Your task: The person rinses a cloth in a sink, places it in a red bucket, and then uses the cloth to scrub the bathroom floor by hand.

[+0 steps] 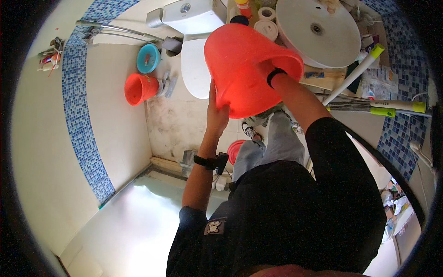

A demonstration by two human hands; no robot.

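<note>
A large red plastic bucket is held up in front of me, tipped on its side with its mouth toward the right. My left hand grips its lower left side near the edge, thumb along the outside. Into the mouth reaches my right hand, a black band around its wrist; its fingers are hidden by the bucket and the shade inside. The bucket hangs in the air between the white toilet and the white washbasin, covering part of both.
A smaller red bucket and a blue basin stand by the left wall. White-and-green poles lean at the right near the counter. Jars crowd the basin's left side. On the floor by my legs is a round red object.
</note>
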